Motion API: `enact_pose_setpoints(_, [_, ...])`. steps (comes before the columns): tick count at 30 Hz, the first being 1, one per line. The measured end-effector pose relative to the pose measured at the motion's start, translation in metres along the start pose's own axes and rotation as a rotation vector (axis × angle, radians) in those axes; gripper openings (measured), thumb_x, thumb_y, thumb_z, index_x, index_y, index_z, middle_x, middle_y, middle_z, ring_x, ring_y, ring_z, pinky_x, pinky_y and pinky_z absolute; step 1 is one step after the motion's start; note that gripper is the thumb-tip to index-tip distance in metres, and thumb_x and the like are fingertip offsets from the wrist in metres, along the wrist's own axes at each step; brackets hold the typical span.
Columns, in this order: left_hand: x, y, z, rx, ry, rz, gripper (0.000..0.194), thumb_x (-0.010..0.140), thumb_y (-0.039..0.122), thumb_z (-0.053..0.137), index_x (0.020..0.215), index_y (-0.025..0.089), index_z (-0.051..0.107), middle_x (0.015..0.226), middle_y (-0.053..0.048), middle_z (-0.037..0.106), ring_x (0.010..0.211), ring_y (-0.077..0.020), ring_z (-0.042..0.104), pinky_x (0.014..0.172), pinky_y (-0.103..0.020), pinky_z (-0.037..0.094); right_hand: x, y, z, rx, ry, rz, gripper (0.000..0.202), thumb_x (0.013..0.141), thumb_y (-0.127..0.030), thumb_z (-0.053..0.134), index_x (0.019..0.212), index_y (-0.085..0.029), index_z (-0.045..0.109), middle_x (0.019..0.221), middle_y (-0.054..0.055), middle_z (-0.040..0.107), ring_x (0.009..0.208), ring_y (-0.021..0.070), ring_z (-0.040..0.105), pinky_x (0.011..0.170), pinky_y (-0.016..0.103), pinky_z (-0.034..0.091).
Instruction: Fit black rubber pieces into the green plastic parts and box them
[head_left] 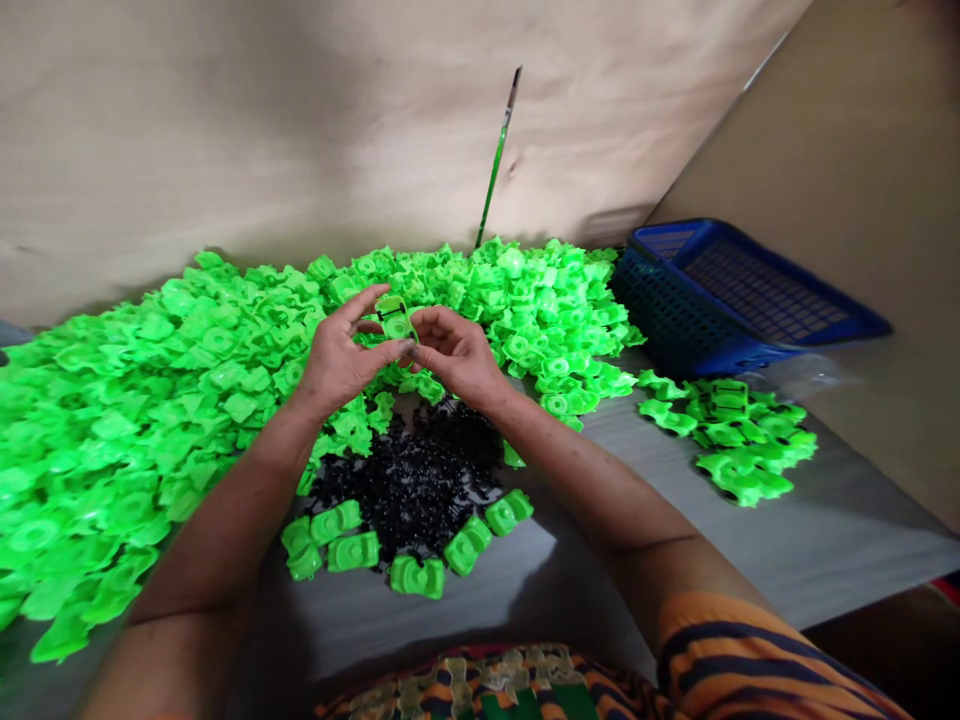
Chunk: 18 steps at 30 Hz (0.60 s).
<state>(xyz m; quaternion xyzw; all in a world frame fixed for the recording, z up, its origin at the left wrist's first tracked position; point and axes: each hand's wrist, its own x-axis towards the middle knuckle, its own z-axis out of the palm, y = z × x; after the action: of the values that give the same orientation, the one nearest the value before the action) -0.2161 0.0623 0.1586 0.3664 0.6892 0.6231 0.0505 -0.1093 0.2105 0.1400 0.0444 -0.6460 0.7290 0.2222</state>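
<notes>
Between both hands, above the middle of the table, is a green plastic toy car body (397, 322) with its underside towards me. A black wheel axle runs across its upper end, and a dark part shows at its lower right. My left hand (345, 350) is closed on the car's left side, thumb along the lower edge. The fingers of my right hand (457, 350) are closed at its lower right end. Just below lies a pile of small black wheel axles (427, 480). Several green car bodies (418, 577) rest in an arc along its near side.
A large heap of green car bodies (150, 400) spreads across the left and back. To the right lies a smaller group of cars with black axles (739, 440). Behind it a blue basket (675, 300) stands tilted. A thin green stick (495, 165) leans on the back wall.
</notes>
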Motion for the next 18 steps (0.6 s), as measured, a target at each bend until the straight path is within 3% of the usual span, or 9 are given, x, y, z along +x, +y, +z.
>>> enact_pose_setpoints(3, [0.0023, -0.0050, -0.0007, 0.009, 0.033, 0.014, 0.073, 0.067, 0.050, 0.095, 0.133, 0.025, 0.075, 0.130, -0.012, 0.076, 0.097, -0.0230, 0.074, 0.064, -0.024, 0.060, -0.0004, -0.0004, 0.0001, -0.006, -0.028, 0.006, 0.054, 0.074, -0.056, 0.093, 0.101, -0.023, 0.060, 0.089, -0.002, 0.068, 0.071, 0.0113, 0.067, 0.068, 0.029, 0.060])
enact_pose_setpoints(8, [0.0056, -0.0019, -0.0071, 0.008, 0.174, 0.063, 0.067, 0.078, 0.058, 0.086, 0.132, 0.022, 0.073, 0.124, -0.012, 0.076, 0.100, -0.0242, 0.075, 0.066, -0.027, 0.062, -0.0013, -0.0024, 0.0004, -0.024, -0.062, 0.013, 0.057, 0.075, -0.062, 0.091, 0.101, -0.023, 0.059, 0.082, -0.004, 0.066, 0.065, 0.0098, 0.062, 0.065, 0.029, 0.058])
enact_pose_setpoints(14, [0.0051, -0.0020, -0.0079, 0.125, 0.018, 0.038, 0.081, 0.060, 0.046, 0.098, 0.135, 0.026, 0.073, 0.130, -0.012, 0.076, 0.114, -0.0309, 0.073, 0.077, -0.033, 0.063, -0.0022, 0.0000, 0.0000, -0.030, -0.119, 0.002, 0.055, 0.080, -0.061, 0.089, 0.103, -0.023, 0.057, 0.083, -0.004, 0.064, 0.066, 0.0102, 0.061, 0.065, 0.028, 0.056])
enact_pose_setpoints(18, [0.0076, -0.0017, -0.0089, 0.094, 0.162, 0.048, 0.065, 0.070, 0.052, 0.091, 0.125, 0.021, 0.076, 0.118, -0.012, 0.079, 0.097, -0.0240, 0.076, 0.073, -0.031, 0.064, -0.0027, -0.0002, -0.0002, -0.030, -0.159, 0.011, 0.052, 0.082, -0.060, 0.087, 0.103, -0.023, 0.058, 0.084, -0.004, 0.062, 0.067, 0.0094, 0.059, 0.065, 0.027, 0.054])
